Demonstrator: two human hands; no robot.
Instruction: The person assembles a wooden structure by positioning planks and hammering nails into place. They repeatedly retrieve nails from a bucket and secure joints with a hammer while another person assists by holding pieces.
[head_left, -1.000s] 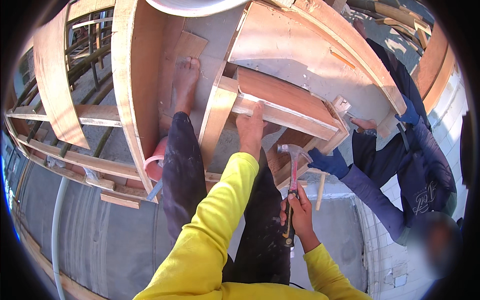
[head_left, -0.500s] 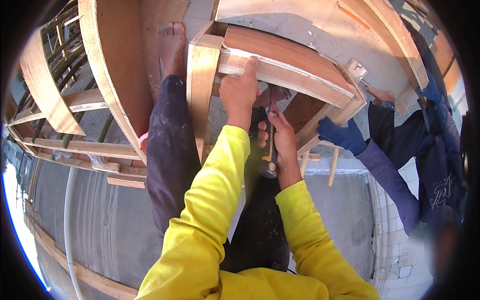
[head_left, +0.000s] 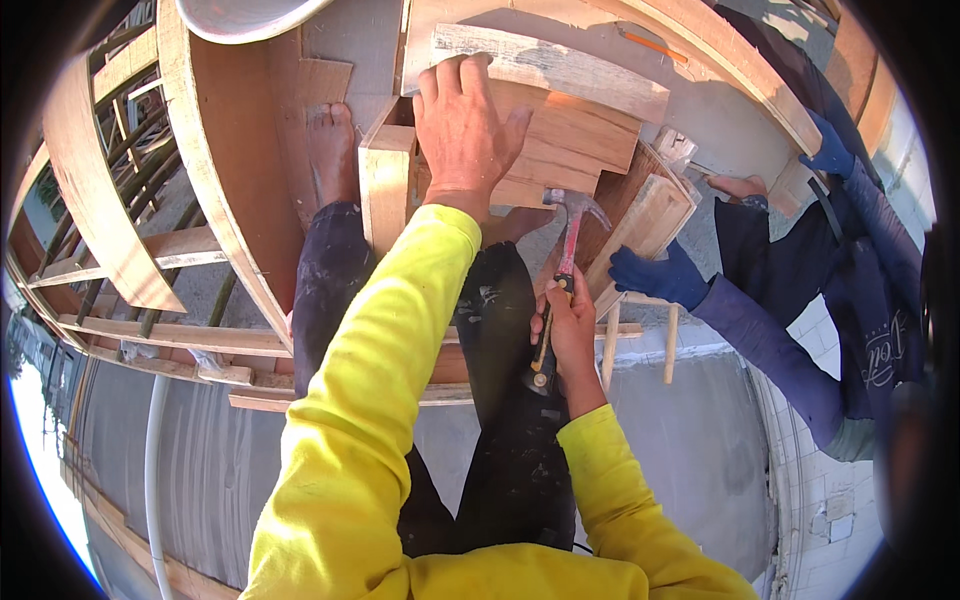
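Observation:
My left hand reaches forward over a wooden panel and grips it at its far side. Its fingers bend onto a pale, weathered batten along that edge, and the thumb stands apart on the panel. In my right hand is a claw hammer, held upright by its black and yellow grip, its steel head pointing away from me. The panel lies tilted between a left wooden post and a right wooden side piece.
At the right, a co-worker's blue-gloved hand holds the right side piece; the other glove touches a curved timber. An orange pencil lies on the far board. Slatted wooden framing stands left, and a pale basin at the top.
The panel and its batten have tipped away from me, with my left hand following them forward. The hammer has come lower and its head is now in plain sight. A basin rim has entered above.

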